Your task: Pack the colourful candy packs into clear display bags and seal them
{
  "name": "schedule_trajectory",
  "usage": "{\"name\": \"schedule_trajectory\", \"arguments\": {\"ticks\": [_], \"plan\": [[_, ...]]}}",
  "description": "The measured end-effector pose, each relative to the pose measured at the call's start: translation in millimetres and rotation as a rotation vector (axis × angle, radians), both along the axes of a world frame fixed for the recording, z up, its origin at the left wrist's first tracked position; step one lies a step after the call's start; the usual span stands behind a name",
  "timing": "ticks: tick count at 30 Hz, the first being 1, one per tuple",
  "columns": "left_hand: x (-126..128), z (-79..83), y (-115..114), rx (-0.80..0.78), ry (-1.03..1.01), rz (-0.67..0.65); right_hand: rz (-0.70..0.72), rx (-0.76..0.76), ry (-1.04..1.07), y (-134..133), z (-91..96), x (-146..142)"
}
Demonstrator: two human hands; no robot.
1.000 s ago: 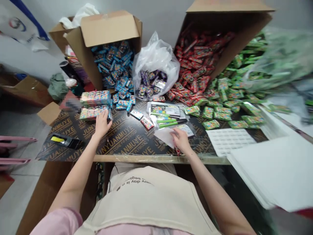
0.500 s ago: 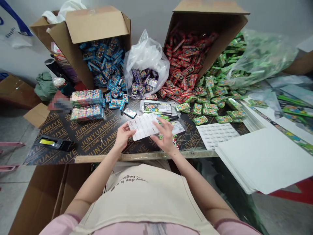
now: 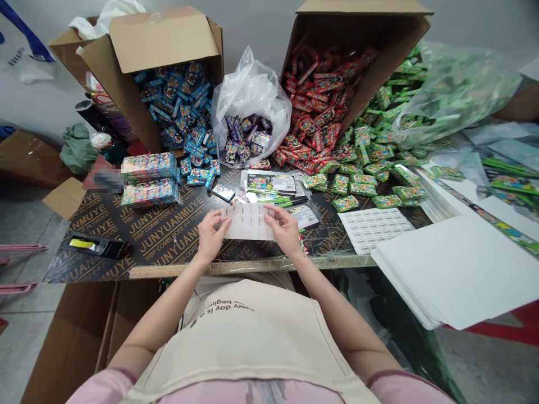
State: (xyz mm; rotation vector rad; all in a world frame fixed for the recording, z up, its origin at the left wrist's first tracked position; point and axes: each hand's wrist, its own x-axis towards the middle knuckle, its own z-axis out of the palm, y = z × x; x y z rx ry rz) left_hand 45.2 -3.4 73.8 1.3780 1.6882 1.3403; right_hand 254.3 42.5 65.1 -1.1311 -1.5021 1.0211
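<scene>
The black printed table (image 3: 160, 255) takes up most of the space before the person, with one carton (image 3: 357, 7) of red packets at the far edge, right of centre, and another carton (image 3: 164, 42) of blue ones toward the far left corner. A stack of white sheets (image 3: 458, 269) juts over the near right corner. Between the cartons, at the far edge, sits a clear bag (image 3: 252, 84) of purple packets; green packets (image 3: 364, 185) spread along the right side. Two rows of wrapped bundles (image 3: 149, 193) lie near the left edge, one behind the other. A second ago the left hand (image 3: 211, 233) was on the nearer row; now it has come to the middle of the near edge, thumb and fingers pinching the left side of a printed white slip (image 3: 248, 221). The right hand (image 3: 287, 229), which had the slip alone then, grips its right side. Half a second ago the slip slanted and the right hand spread over it; now it is level, held up between both hands just in from the near edge. Beyond it lies one small blue-and-white packet (image 3: 223, 192), apart from the slip.
</scene>
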Motion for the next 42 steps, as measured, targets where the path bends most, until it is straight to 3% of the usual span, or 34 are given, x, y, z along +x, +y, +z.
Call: {"name": "schedule_trajectory", "arguments": {"ticks": [5,8,13,17,20,23,28,30,35,38,42], "plan": [[1.3,-1.6,2.1,-0.081,-0.254,0.06,0.184,-0.133,0.093,-4.6,2.2,-3.3],[3.2,2.3,0.8,-0.069,-0.389,0.023,0.194,-0.184,0.1,-8.2,1.7,-6.0],[1.4,7.8,-2.9,-0.031,-0.293,-0.096,0.152,-0.28,0.161,-7.5,0.1,-6.8],[-3.3,5.7,-0.8,-0.144,-0.344,-0.082,0.164,-0.344,0.217,-7.4,-1.0,-6.1],[-2.8,5.3,0.6,-0.142,-0.372,-0.044,0.119,-0.357,0.213,-9.5,-0.9,-6.6],[-0.1,4.1,1.0,-0.118,-0.266,-0.004,0.06,-0.305,0.138,-11.5,0.1,-7.5],[-4.0,-0.2,3.4,-0.069,-0.047,0.038,-0.061,0.019,-0.175,-12.1,2.9,-5.0],[-9.0,-0.2,4.9,-0.069,-0.037,-0.016,-0.05,0.072,-0.215,-12.3,3.9,-2.5],[-19.1,1.4,4.1,-0.372,-0.365,-0.259,0.145,-0.225,-0.054,-15.4,3.4,1.9],[-20.5,0.1,1.0,-0.392,-0.4,-0.222,0.112,-0.318,0.006,-17.8,1.2,1.6],[-17.7,-4.0,-1.2,-0.373,-0.375,-0.163,0.064,-0.331,0.08,-18.3,-4.0,-0.8]]}}
